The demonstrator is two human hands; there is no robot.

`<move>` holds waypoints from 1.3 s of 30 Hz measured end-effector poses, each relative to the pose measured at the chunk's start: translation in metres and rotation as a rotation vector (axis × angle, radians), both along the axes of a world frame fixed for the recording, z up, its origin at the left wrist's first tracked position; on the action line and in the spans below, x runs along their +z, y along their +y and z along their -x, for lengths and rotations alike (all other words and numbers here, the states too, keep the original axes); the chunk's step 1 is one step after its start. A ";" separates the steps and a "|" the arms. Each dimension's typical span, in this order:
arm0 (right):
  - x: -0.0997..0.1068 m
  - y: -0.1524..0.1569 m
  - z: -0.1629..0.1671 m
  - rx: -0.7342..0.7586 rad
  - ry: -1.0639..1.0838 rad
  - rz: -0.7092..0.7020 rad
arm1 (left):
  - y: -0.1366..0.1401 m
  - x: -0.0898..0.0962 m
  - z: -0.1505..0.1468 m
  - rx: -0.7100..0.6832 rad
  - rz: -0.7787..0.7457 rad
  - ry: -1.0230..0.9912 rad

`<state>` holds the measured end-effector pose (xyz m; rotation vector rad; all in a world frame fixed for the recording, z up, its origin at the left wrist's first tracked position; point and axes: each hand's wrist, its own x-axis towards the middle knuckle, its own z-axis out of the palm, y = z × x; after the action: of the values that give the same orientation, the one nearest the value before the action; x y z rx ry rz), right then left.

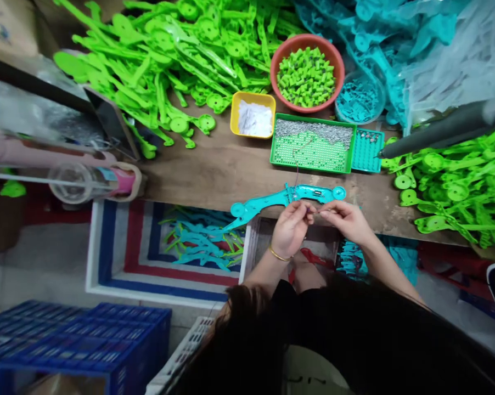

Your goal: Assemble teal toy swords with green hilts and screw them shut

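Observation:
At the near edge of the workbench, my left hand (292, 225) is closed in a pinch, with fingertips turned toward my right hand (349, 219). My right hand pinches too, its thumb and forefinger almost meeting the left fingertips. Whatever lies between them is too small to make out. Just beyond both hands rests a long turquoise plastic part (264, 203), curved, with round ends and a small metal piece set near its right end. From beside this part, a thin dark wire (296, 164) runs up over the green tray (273, 144), which holds many small metal pieces.
Heaped green plastic parts (157, 60) cover the back left, with more green parts (457, 186) at right. Behind the tray stand a yellow box (233, 118), a red-brown bowl (275, 74) and a clear tub (381, 101). A striped bin (119, 252) sits below the bench.

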<state>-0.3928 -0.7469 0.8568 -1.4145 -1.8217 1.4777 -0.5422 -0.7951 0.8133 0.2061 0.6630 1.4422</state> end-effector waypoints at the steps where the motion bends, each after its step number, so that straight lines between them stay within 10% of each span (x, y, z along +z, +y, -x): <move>1: 0.003 0.002 -0.005 0.017 -0.038 0.022 | 0.000 -0.001 -0.001 -0.025 -0.031 0.035; 11: -0.003 0.008 -0.002 0.294 -0.336 -0.031 | -0.015 -0.029 0.021 -0.184 -0.225 0.700; 18: -0.029 0.017 0.001 0.123 -0.620 -0.355 | -0.019 -0.061 0.037 -0.007 -0.086 0.910; 25: 0.019 0.045 -0.052 -0.436 -0.826 -0.956 | -0.021 -0.081 0.068 0.141 -0.048 1.204; 32: -0.025 0.002 0.017 0.414 -0.680 -0.887 | -0.008 -0.080 0.053 0.087 -0.125 1.301; 39: -0.062 0.019 0.024 0.332 -0.831 -0.768 | 0.000 -0.086 0.043 0.061 -0.105 1.358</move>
<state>-0.4168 -0.7281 0.7948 -1.4142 -2.7783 0.1137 -0.5847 -0.7953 0.7277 1.3143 1.6702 1.2500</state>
